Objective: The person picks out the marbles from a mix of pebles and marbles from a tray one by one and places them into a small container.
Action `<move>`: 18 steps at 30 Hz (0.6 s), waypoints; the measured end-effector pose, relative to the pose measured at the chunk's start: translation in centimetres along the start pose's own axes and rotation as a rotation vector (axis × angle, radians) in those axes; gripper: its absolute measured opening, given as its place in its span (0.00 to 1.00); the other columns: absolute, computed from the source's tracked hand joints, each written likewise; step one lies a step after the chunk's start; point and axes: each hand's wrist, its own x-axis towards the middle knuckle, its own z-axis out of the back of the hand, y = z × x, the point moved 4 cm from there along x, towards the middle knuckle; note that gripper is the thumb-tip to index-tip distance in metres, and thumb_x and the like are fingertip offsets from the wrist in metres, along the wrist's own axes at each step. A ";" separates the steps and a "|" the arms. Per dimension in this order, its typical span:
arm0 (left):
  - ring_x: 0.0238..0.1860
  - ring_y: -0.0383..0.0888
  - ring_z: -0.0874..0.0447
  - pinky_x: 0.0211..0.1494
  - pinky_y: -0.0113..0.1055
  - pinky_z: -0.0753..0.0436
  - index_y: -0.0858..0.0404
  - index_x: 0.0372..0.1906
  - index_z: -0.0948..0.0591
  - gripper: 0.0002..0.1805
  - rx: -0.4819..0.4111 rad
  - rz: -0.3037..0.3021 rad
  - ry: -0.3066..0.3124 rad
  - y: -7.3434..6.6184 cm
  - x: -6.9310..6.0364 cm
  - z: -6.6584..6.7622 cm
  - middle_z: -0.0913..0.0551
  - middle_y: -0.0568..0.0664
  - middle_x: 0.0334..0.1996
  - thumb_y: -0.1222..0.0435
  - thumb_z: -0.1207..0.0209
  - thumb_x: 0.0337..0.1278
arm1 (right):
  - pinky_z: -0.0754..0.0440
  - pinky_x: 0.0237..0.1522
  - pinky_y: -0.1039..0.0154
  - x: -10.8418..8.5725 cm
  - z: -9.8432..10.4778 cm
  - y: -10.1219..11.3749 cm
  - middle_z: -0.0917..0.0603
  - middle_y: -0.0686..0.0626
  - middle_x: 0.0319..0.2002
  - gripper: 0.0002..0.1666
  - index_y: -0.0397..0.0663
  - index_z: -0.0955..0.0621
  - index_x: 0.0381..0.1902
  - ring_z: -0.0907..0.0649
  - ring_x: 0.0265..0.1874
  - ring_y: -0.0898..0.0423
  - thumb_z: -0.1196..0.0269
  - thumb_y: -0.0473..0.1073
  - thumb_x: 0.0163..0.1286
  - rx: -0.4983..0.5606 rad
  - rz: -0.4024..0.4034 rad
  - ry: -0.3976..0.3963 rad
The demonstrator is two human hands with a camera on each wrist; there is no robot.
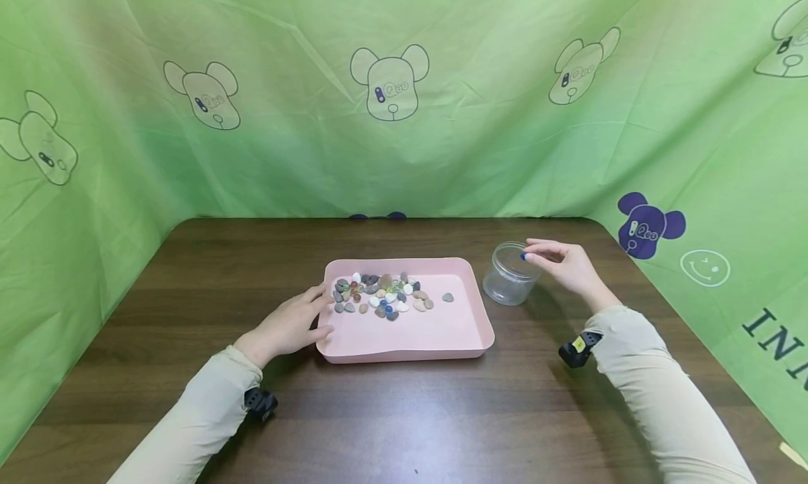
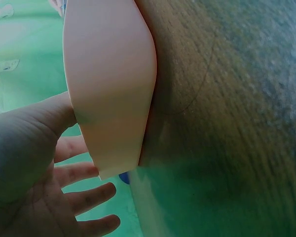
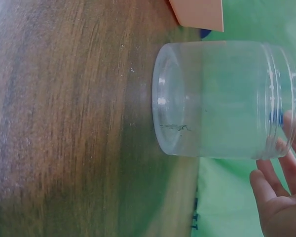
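Observation:
My right hand (image 1: 564,265) pinches a small blue marble (image 1: 523,256) between thumb and fingertips, at the mouth of a clear round jar (image 1: 507,287). Through the jar wall in the right wrist view, the blue marble (image 3: 279,117) shows near the rim. No stones are visible inside the jar. At the left side of a pink tray (image 1: 435,333), my left hand (image 1: 287,324) touches the rim with fingers spread and fairly straight. Inside the tray lies a cluster of grey, white and tan pebbles (image 1: 381,313), with glass beads in blue, reddish and green among them.
One grey pebble (image 1: 447,297) lies apart at the tray's right. Tray and jar stand close together on a dark wooden table (image 1: 404,407). A green printed curtain (image 1: 290,147) hangs behind and along both sides.

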 end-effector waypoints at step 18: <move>0.64 0.63 0.33 0.64 0.54 0.31 0.71 0.59 0.28 0.28 0.001 0.000 0.001 0.1 0.1 -0.1 0.37 0.68 0.66 0.59 0.40 0.56 | 0.30 0.41 0.88 0.1 0.2 -0.4 0.21 0.73 0.42 0.18 0.28 0.19 0.42 0.27 0.36 0.88 0.37 0.40 0.63 -0.063 -0.068 -0.016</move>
